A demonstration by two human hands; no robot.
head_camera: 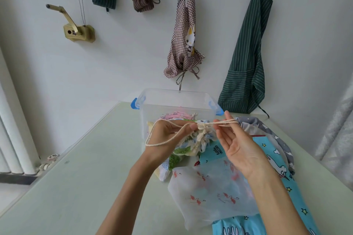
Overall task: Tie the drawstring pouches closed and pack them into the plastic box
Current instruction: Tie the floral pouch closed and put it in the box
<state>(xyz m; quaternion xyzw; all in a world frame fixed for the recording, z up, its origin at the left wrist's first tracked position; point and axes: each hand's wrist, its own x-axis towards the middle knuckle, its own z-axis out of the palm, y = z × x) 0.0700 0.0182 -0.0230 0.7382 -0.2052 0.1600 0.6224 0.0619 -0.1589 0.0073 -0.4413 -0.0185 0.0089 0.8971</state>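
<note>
A drawstring pouch (188,146) with a green and blue print is held above the table, its mouth gathered tight. My left hand (168,133) pinches the gathered neck, and a loop of cream cord (162,142) hangs below that hand. My right hand (235,143) pulls two cord strands to the right, pinched between thumb and fingers. The clear plastic box (149,114) with blue latches stands just behind, with a pink pouch (175,115) inside it.
On the table lie a white flamingo pouch (208,194), a blue unicorn pouch (267,150) and a grey star pouch (254,124) to the right. Aprons (246,63) hang on the wall behind. A radiator stands at the left.
</note>
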